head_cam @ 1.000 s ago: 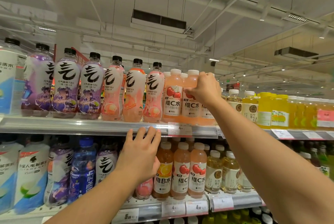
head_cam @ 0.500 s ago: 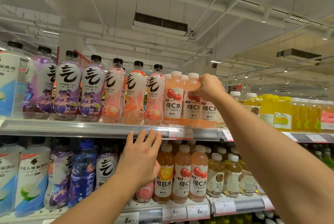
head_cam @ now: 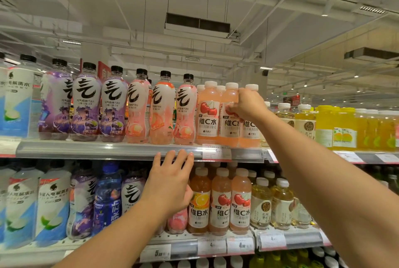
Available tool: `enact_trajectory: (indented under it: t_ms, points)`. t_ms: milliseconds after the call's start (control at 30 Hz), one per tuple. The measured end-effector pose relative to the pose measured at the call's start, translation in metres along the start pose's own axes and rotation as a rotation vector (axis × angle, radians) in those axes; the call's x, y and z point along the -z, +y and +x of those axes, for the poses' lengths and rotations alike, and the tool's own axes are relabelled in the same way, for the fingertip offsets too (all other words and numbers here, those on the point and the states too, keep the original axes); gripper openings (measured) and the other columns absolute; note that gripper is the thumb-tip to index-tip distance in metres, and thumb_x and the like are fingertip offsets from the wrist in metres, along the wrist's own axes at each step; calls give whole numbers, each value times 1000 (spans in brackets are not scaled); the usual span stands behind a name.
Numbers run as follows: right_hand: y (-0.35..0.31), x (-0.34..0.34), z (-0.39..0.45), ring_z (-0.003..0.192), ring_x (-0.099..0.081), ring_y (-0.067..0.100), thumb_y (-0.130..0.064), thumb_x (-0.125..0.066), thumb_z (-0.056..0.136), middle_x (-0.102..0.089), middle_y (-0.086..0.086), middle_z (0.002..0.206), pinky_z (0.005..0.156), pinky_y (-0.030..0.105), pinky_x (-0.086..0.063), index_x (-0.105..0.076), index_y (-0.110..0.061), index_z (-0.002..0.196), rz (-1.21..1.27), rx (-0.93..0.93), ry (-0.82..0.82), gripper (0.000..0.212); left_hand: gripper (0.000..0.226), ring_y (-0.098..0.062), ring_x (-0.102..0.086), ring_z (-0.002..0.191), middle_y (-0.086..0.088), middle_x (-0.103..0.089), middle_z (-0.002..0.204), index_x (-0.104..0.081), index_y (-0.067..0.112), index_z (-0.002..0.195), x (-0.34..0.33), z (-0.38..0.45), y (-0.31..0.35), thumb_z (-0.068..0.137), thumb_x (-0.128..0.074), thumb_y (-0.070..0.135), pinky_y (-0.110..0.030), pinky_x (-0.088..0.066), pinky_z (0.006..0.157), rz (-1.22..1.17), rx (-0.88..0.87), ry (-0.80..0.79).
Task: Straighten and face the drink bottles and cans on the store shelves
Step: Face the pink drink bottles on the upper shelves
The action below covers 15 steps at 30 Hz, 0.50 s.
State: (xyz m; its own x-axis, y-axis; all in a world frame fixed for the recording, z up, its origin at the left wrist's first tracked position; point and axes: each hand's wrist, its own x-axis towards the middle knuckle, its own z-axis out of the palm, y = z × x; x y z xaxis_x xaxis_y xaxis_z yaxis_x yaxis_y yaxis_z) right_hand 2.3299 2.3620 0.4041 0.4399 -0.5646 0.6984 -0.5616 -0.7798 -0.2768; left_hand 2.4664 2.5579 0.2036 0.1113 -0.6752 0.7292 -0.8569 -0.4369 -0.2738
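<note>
Gripping a vitamin C bottle (head_cam: 230, 116) at centre right, right hand (head_cam: 246, 105) (left hand (head_cam: 170, 181) flat, holding nothing) risks toppling touching neighbours if twisted hard.

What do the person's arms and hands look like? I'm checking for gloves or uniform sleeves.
Both hands, left and right, are bare: no gloves, rings or watch in view. Both forearms are bare as far as the picture shows; no sleeve appears.
</note>
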Motion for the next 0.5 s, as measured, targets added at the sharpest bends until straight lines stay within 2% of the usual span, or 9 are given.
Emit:
enact_trajectory:
  t_ms: [100,233,333,500]
  points:
    - [2,-8,-13,91,-67,31,-32,-68,90,-69,8,92,77,46,-60,-57,-10,119,24,39,84,38,77,-36,-50,123,-9,-53,139,-50,13,145,2,1,-1,74,-57,42,-58,-44,102,-5,12,-19]
    - [3,-18,-43,83,-66,28,-32,-63,94,-67,3,86,69,39,-56,-43,-14,144,142,126,180,57,76,-30,-49,120,-4,-52,138,-49,18,145,8,1,-2,75,-54,44,-48,-47,101,-14,23,-21]
    - [5,-23,-69,77,-70,18,-34,-69,93,-72,-2,92,70,38,-60,-46,-17,145,240,218,120,59,75,-27,-49,120,-1,-53,137,-50,21,145,13,1,-1,74,-58,45,-41,-50,94,-14,46,-34]
    - [18,-27,-113,72,-65,2,-37,-68,93,-69,-11,83,65,28,-59,-58,-21,133,296,334,57,44,79,-24,-37,131,4,-38,150,-34,28,156,22,3,0,82,-52,48,-37,-43,102,-10,84,-151]
